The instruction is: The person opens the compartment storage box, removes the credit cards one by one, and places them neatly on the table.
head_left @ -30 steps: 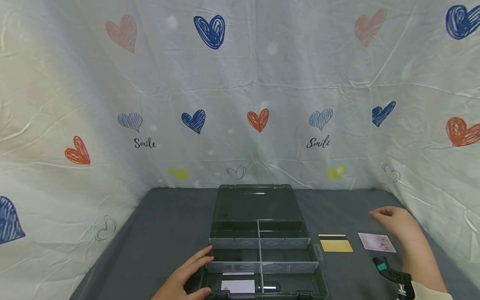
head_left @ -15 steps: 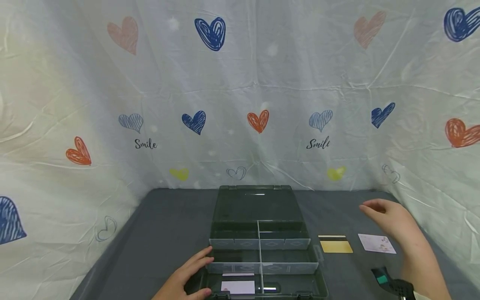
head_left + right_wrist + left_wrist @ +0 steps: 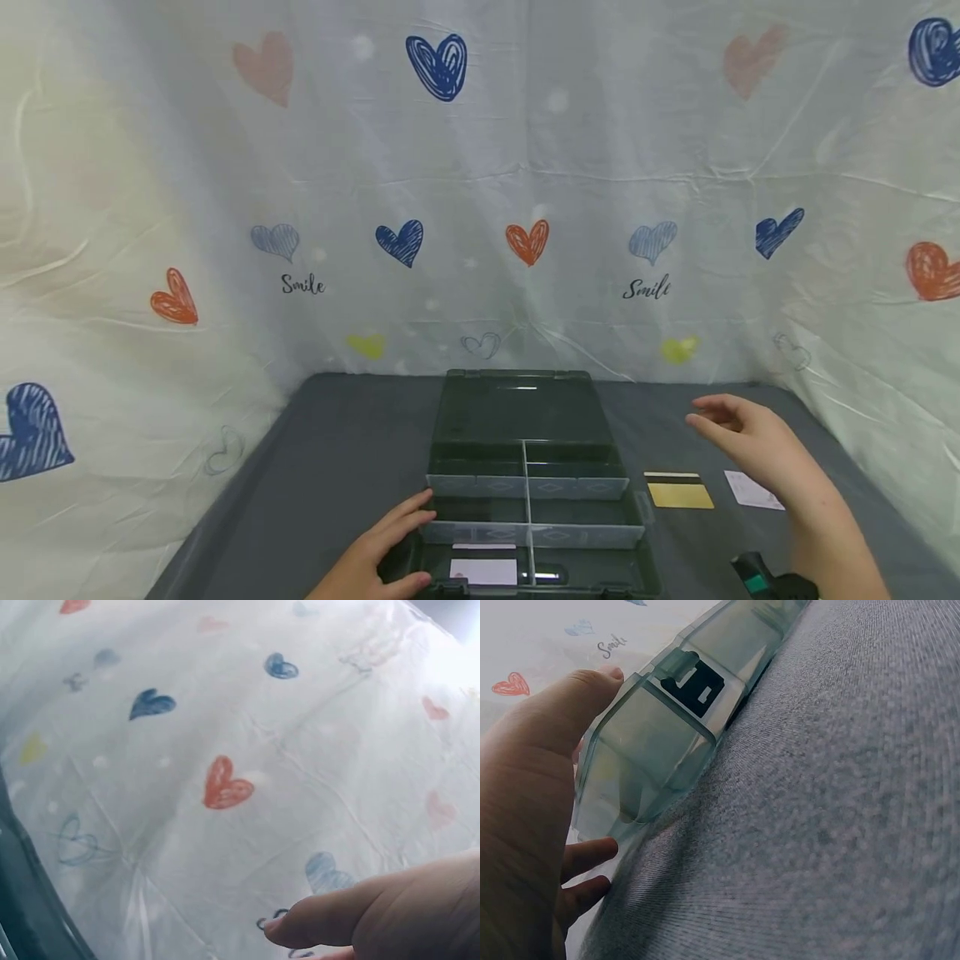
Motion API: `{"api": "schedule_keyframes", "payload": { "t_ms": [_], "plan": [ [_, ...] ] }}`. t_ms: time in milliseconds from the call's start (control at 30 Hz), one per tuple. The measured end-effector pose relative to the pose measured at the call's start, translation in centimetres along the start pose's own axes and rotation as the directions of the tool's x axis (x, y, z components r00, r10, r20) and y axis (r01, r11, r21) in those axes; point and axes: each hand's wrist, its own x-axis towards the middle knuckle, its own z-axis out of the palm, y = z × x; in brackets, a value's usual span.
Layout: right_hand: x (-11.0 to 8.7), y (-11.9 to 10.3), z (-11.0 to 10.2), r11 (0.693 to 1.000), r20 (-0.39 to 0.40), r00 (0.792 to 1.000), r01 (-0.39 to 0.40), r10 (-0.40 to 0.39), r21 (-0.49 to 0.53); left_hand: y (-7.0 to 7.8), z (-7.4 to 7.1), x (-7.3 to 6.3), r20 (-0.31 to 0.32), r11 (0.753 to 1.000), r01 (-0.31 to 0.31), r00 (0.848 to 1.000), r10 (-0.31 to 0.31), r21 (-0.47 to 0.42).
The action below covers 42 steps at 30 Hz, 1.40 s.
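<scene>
The left hand (image 3: 378,554) has its fingers spread and slightly bent, resting against the left rim of the green see-through box (image 3: 577,536), its thumb at the near edge. The right hand (image 3: 742,433) hangs over the surface (image 3: 360,442), fingers loosely curved, a gap between thumb and forefinger, holding nothing; its fingertips point left. The box sits between the hands, nearer the left, its two columns running away from the person and its lid (image 3: 517,408) laid back beyond both hands. Just inside from the left thumb, a white card (image 3: 483,572) lies in the near left compartment, long axis side to side. Nearer the person than the right fingertips, the yellow card (image 3: 681,497) lies crosswise, dark stripe toward its far edge. Right of it, the pale card (image 3: 750,492) also lies crosswise, slightly slanted, partly hidden by the right forearm (image 3: 821,508)
</scene>
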Motion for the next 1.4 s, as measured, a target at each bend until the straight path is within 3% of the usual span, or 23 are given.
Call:
{"api": "schedule_keyframes", "payload": {
  "t_ms": [300, 767, 900, 1167, 1400],
  "plan": [
    [0.4, -3.1, 2.5, 0.996, 0.080, 0.993, 0.081, -0.083, 0.027, -0.1, 0.1, 0.2, 0.028, 0.999, 0.033, 0.999, -0.033, -0.029],
    [0.8, -7.9, 6.9, 0.972, 0.135, 0.965, 0.212, -0.225, 0.101, -0.1, 0.0, 0.4, -0.027, 1.000, -0.025, 0.999, 0.024, -0.014],
    [0.8, -8.9, 8.4, 0.958, 0.156, 0.948, 0.258, -0.276, 0.130, 0.0, 0.1, 0.4, -0.029, 0.999, -0.045, 0.999, 0.044, -0.023],
    [1.1, -11.5, 11.4, 0.939, 0.228, 0.915, 0.297, -0.332, 0.174, 0.3, 0.0, 0.5, -0.031, 1.000, -0.010, 0.999, 0.010, 0.001],
    [1.7, -12.9, 14.1, 0.924, 0.313, 0.873, 0.321, -0.374, 0.207, 0.2, 0.1, 0.5, -0.045, 1.000, 0.013, 0.999, -0.013, 0.009]
  ]
}}
